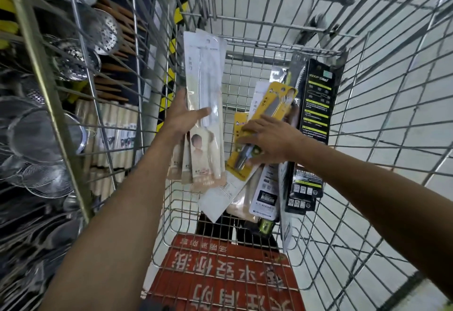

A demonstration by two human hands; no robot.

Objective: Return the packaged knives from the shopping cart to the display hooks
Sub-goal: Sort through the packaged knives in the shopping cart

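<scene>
Both my hands are inside the wire shopping cart (pixel 247 54). My left hand (pixel 182 117) holds a stack of white and beige packaged knives (pixel 207 85) upright against the cart's left wall, thumb across the front pack. My right hand (pixel 268 140) grips a yellow packaged knife (pixel 274 104), lifted at a slant above the pile. Under it lie more packs: a white one (pixel 220 195), another yellow one (pixel 239 120) and tall black packaged knives (pixel 316 104) leaning on the right wall.
To the left of the cart stands a wire display rack (pixel 44 70) with steel skimmers (pixel 105 31), mesh strainers (pixel 36 139) and wooden-handled utensils. A red child-seat flap (pixel 228 271) closes the cart's near end. Pale floor tiles (pixel 404 90) show on the right.
</scene>
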